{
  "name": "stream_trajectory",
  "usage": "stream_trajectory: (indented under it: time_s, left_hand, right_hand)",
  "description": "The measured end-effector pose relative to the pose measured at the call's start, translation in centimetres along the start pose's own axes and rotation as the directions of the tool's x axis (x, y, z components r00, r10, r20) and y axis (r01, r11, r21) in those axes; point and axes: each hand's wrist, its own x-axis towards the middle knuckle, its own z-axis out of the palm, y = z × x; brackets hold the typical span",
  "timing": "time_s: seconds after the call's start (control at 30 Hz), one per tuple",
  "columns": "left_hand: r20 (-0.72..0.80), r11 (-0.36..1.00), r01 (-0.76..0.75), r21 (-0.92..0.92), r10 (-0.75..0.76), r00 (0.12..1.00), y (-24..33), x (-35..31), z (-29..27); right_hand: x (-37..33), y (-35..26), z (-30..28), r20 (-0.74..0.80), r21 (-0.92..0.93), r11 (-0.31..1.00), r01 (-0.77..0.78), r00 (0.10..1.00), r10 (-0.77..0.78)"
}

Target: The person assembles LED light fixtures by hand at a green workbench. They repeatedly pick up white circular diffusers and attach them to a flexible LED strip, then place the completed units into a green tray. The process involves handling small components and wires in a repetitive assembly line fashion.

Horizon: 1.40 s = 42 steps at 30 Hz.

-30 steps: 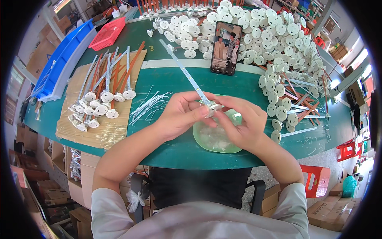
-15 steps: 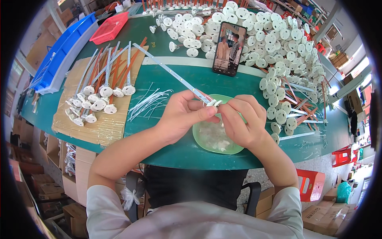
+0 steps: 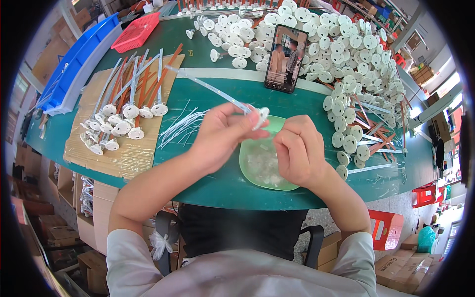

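My left hand (image 3: 215,138) pinches an LED strip (image 3: 210,88) near its lower end, where a white round cap (image 3: 261,119) is fitted. The strip slants up and away to the left. To its right, my right hand (image 3: 303,151) is closed with curled fingers, apart from the strip; whatever they hold, if anything, is hidden. Below and between both hands sits a light green bowl (image 3: 244,172) with small pale clear bits (image 3: 264,161) in it. Several thin white wires (image 3: 180,129) lie on the green table (image 3: 208,190), left of my left hand.
At left, several capped strips (image 3: 131,112) rest on a cardboard sheet (image 3: 109,167). A phone (image 3: 278,88) leans before a large heap of white round caps (image 3: 341,48). More strips (image 3: 371,143) lie at right. A red basket (image 3: 133,35) and blue bin (image 3: 76,74) stand far left.
My right hand has come away from the strip's capped end and curled closed. The left hand has turned the strip, so its white cap now shows upright above the bowl.
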Motion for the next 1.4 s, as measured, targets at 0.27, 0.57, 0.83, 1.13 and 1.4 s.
stream_trajectory:
  time_s: [0.27, 0.57, 0.83, 1.13, 1.4]
  left_hand:
    - [0.098, 0.980, -0.136, 0.147, 0.123, 0.988, 0.6, -0.5, 0.7]
    - [0.226, 0.882, -0.342, 0.324, 0.279, 0.933, -0.1, -0.4, 0.8]
    - [0.317, 0.717, -0.469, 0.516, 0.349, 0.882, 0.1, -0.4, 0.5]
    - [0.430, 0.560, -0.498, 0.662, 0.261, 0.864, 0.4, -0.4, 0.0]
    - [0.069, 0.904, -0.326, 0.275, 0.319, 0.945, 1.7, -0.6, 0.2]
  right_hand:
    - [0.7, -1.7, -1.5, 0.233, 0.370, 0.678, -0.635, 0.770, 0.594]
    - [1.0, -1.3, -2.5, 0.590, 0.591, 0.072, -0.803, 0.492, 0.640]
    - [0.5, -1.1, -2.5, 0.611, 0.557, 0.060, -0.828, 0.458, 0.646]
    - [0.0, -0.9, -2.0, 0.598, 0.614, 0.000, -0.789, 0.465, 0.653]
    - [1.0, -0.6, -2.8, 0.641, 0.554, -0.128, -0.823, 0.323, 0.696]
